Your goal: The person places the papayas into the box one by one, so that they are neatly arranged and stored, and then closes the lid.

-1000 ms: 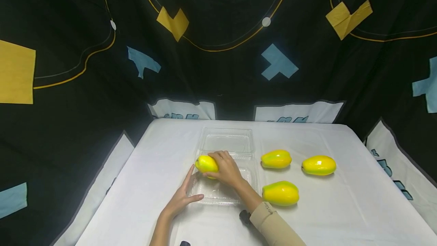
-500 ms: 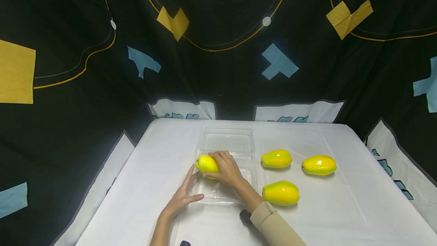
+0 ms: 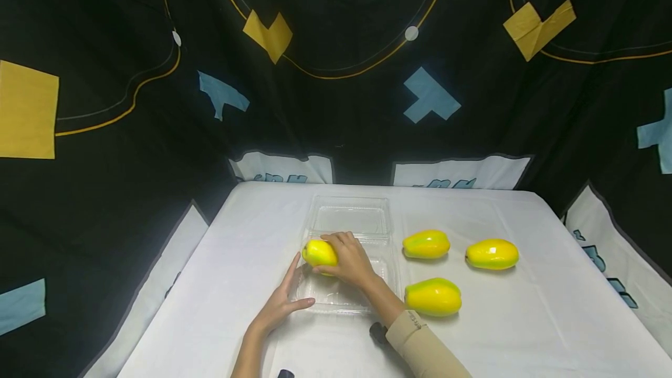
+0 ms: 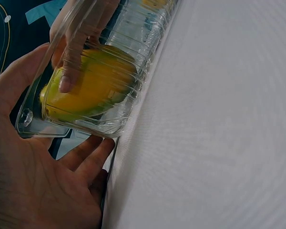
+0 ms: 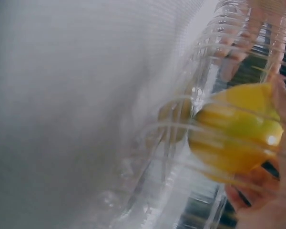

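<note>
A clear plastic clamshell container [image 3: 336,302] lies with its lid [image 3: 349,220] folded back away from me. My right hand [image 3: 349,261] grips a yellow-green papaya [image 3: 318,252] from above, inside the left part of the base. Seen through the clear wall in the left wrist view, the papaya [image 4: 97,83] has fingers on it. My left hand [image 3: 277,308] is at the base's front left corner, thumb and fingers spread apart. In the left wrist view, the left fingers [image 4: 88,155] are against or close beside the container's outer wall.
Right of the container, three more papayas lie on the white tabletop: one at the back [image 3: 426,244], one at the far right [image 3: 492,254] and one nearer me [image 3: 433,297]. A dark curtain [image 3: 336,121] with taped shapes hangs behind the table.
Almost nothing differs. Both hands, the container and the held papaya keep their places; the whole head view has shifted very slightly.
</note>
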Action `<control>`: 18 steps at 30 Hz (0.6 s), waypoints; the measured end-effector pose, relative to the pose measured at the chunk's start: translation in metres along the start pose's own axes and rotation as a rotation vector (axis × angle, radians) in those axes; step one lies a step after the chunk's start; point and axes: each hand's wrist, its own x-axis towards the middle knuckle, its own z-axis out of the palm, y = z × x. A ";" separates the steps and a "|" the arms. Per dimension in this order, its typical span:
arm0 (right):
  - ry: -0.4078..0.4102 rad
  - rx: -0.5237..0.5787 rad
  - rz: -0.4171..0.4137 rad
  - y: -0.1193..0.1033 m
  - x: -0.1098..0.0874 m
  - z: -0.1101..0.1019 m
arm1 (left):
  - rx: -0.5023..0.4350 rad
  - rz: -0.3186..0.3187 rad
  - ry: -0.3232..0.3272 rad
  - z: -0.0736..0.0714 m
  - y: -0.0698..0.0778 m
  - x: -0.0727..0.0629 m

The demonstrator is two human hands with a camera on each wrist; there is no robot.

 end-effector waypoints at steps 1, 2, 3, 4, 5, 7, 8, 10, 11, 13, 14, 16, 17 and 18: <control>0.001 0.002 -0.001 0.000 0.000 0.000 | -0.001 -0.003 0.001 0.000 0.000 0.000; 0.001 0.003 -0.002 0.000 0.000 0.000 | -0.001 -0.004 0.001 0.000 0.000 0.000; 0.002 0.003 -0.005 0.000 0.000 0.000 | -0.001 -0.002 0.001 0.000 0.000 0.000; 0.001 0.005 -0.007 0.000 0.000 0.000 | 0.000 -0.003 0.001 0.000 0.000 0.000; 0.003 0.006 -0.011 0.000 0.000 0.000 | 0.000 -0.003 0.002 0.000 0.000 0.000; -0.001 0.007 -0.014 0.000 0.000 -0.001 | 0.004 0.000 0.003 0.000 0.001 0.000; -0.002 0.009 -0.015 0.000 0.000 -0.001 | 0.004 0.001 0.002 0.000 0.001 0.000; -0.002 0.012 -0.016 -0.001 0.000 -0.001 | 0.002 0.001 0.001 0.000 0.001 0.000; 0.001 0.018 -0.018 -0.001 0.000 -0.001 | 0.000 0.003 0.000 0.000 0.001 0.000; 0.006 0.027 -0.020 -0.001 0.001 -0.001 | -0.003 0.001 -0.002 0.000 0.001 0.000; 0.013 0.036 -0.023 -0.001 0.001 0.000 | -0.005 0.000 -0.003 0.000 0.001 0.000; 0.024 0.054 -0.028 -0.002 0.001 0.001 | -0.004 0.001 -0.003 0.000 0.001 0.000; 0.028 0.064 -0.029 -0.002 0.001 0.001 | -0.006 0.000 -0.001 0.000 0.001 0.000; 0.031 0.067 -0.029 -0.002 0.002 0.001 | -0.003 -0.001 -0.001 0.000 0.001 0.000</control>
